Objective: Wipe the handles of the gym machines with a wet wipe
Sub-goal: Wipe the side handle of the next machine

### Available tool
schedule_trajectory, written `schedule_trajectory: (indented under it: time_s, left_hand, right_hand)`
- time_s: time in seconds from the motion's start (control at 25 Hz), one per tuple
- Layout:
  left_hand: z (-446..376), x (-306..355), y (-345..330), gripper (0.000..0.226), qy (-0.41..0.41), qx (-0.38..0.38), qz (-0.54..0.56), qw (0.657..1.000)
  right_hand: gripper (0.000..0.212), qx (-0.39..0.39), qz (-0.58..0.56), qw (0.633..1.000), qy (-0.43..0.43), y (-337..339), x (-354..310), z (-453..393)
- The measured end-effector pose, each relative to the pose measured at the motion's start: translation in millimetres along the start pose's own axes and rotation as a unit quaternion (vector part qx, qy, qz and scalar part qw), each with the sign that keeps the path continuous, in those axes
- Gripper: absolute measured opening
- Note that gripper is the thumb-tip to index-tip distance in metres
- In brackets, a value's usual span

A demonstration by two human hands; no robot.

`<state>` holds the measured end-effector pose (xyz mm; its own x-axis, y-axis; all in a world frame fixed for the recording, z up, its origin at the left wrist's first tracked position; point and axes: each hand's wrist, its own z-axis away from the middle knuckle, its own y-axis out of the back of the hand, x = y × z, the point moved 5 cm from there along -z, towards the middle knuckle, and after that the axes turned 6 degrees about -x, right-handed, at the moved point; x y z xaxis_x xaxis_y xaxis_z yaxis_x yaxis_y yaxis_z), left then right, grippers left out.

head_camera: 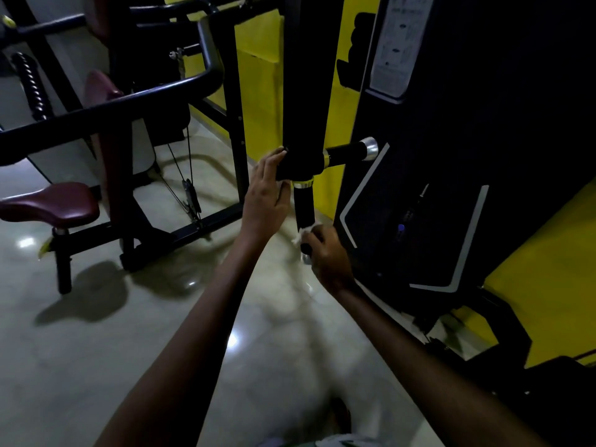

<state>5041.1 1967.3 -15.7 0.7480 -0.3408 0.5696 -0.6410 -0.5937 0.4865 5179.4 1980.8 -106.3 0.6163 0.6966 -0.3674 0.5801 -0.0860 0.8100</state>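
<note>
Meanwhile left hand (266,191) presses flat on arm (301,137); right hand (329,256) grips wipe (298,235) around handle (303,208).

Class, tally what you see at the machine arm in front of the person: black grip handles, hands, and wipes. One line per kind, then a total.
Black grip handles: 2, one pointing down, one pointing sideways
Hands: 2, left hand, right hand
White wipes: 1, wet wipe in the right hand
Total: 5
</note>
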Motion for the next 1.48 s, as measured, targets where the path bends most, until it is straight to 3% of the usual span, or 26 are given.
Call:
schedule_trajectory:
  time_s: [0.08,0.16,0.28,0.36,0.44,0.56,0.68,0.8,0.88,1.0,1.12,1.32,1.48]
  left_hand:
    - [1,0,-1,0.046,0.006,0.001,0.005,1.0]
    - [2,1,-2,0.047,0.007,0.0,0.007,1.0]
    - [1,3,-1,0.047,0.005,0.003,0.005,1.0]
    - [2,6,-1,0.051,0.005,0.001,0.006,1.0]
    - [3,7,-1,0.053,0.003,-0.001,0.007,1.0]
    - [1,4,0,0.049,0.005,-0.003,0.007,1.0]
    - [2,4,-1,0.05,0.002,-0.003,0.012,1.0]
    - [1,2,-1,0.052,-0.01,0.003,0.004,1.0]
    - [0,1,-3,0.052,-0.01,0.01,0.002,1.0]
    - [2,0,-5,0.052,-0.009,0.017,-0.007,1.0]
    - [2,-2,-6,0.052,-0.013,0.022,-0.013,1.0]
    - [0,-3,-8,0.05,-0.025,0.043,-0.009,0.999]
    - [-1,-1,-7,0.05,-0.019,0.046,-0.014,0.999]
  right_hand:
    - [0.026,-0.02,-0.007,0.999,0.036,-5,4,19]
    - [0.026,0.029,-0.058,0.996,0.063,9,4,20]
    - [0.033,0.128,-0.087,0.988,0.004,45,-5,-24]
    - [0.037,0.133,-0.116,0.984,-0.03,52,-13,-49]
    - [0.026,0.133,-0.148,0.979,-0.042,44,-14,-49]
    - [0.006,0.089,-0.189,0.972,-0.111,12,10,-8]
    - [0.008,0.032,-0.224,0.955,-0.194,-15,42,29]
    - [0.008,0.05,-0.405,0.863,-0.297,4,46,7]
    - [0.016,0.071,-0.489,0.822,-0.282,23,36,-31]
    - [0.025,0.068,-0.494,0.843,-0.202,34,12,-65]
    - [0.033,0.027,-0.502,0.841,-0.2,15,23,-42]
    - [0.017,-0.172,-0.463,0.833,-0.249,-7,58,-25]
    - [0.018,-0.114,-0.533,0.803,-0.242,26,41,-75]
